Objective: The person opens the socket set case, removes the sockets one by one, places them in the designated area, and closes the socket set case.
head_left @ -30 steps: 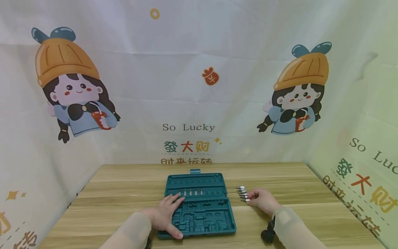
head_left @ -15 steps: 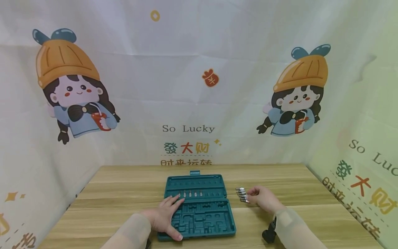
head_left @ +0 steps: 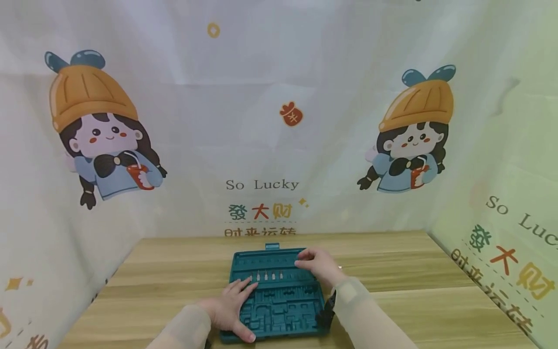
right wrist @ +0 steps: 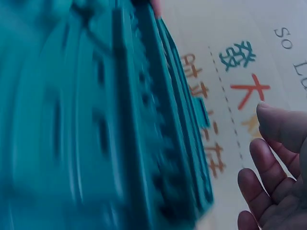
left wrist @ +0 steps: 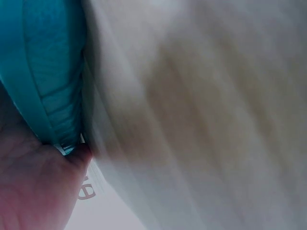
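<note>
An open teal tool case [head_left: 283,334] lies on the table, also large in the right wrist view. Its far half holds a row of several small screwdriver bits [head_left: 266,276]. My left hand [head_left: 231,306] rests with spread fingers over the case's left side, thumb at the near corner. In the left wrist view, that hand [left wrist: 38,187] lies against the teal case edge [left wrist: 38,86]. My right hand [head_left: 321,265] is above the far half's right side. Thumb and forefinger pinch together on a bit, which the fingertips hide. The right wrist view shows the other fingers [right wrist: 259,191] loosely curled.
A shiny bit end [head_left: 340,267] shows just behind the right wrist on the wooden table [head_left: 392,271]. A black wrist strap [head_left: 324,315] overlaps the case's right edge. A printed cloth [head_left: 261,121] hangs behind and beside the table.
My right hand has left the bits on the table, moving left over the far half of the case. The left hand stays put. The head view has tilted slightly up.
</note>
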Tool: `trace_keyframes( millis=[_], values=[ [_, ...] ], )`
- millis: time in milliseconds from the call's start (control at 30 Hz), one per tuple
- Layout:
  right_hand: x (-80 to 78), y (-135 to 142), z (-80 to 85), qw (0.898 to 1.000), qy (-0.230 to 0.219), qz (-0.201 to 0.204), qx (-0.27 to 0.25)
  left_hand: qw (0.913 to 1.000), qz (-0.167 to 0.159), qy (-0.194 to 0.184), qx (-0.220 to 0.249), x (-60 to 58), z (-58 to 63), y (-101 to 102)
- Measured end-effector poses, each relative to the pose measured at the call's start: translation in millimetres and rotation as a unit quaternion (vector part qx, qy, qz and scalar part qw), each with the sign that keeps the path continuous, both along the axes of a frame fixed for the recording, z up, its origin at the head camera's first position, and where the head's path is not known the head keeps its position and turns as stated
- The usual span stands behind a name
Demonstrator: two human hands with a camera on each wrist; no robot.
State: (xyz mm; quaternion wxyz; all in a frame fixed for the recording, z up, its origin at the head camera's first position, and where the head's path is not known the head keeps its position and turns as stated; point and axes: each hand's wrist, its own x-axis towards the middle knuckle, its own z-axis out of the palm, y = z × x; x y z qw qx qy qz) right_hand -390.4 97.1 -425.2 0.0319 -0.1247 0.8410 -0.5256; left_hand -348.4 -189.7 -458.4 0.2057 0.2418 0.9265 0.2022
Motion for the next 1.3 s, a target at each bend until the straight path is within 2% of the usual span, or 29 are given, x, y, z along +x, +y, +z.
trace_keyframes(
  millis=[167,333,633,800,1000,1167,1300],
  values=[
    [-3.4,-22,-18.4,1.000,-0.009,0.011,-0.012,1.0000,0.006,-0.007,-0.003,2.3,-4.3,2],
    [-4.4,-29,-33.6,0.998,0.005,-0.015,0.058,0.9999,0.008,-0.011,-0.005,3.8,-4.9,4],
    [0.4,-40,-27.0,0.991,-0.009,-0.048,0.122,0.9999,0.012,-0.006,-0.001,4.3,-1.2,1],
    [-3.2,-45,-29.1,0.990,-0.035,-0.076,0.117,0.9999,0.011,-0.007,-0.001,4.6,-0.6,2],
    [-7.3,-49,-26.9,0.985,-0.030,-0.084,0.146,0.9999,0.011,0.000,-0.001,4.5,1.4,3],
    [-8.8,-53,-24.7,0.982,-0.043,-0.106,0.150,0.9999,0.011,0.002,-0.003,2.7,1.0,2],
    [-9.3,-55,-24.3,0.981,-0.053,-0.107,0.154,0.9999,0.012,0.003,-0.004,2.6,-0.4,2]
  ],
)
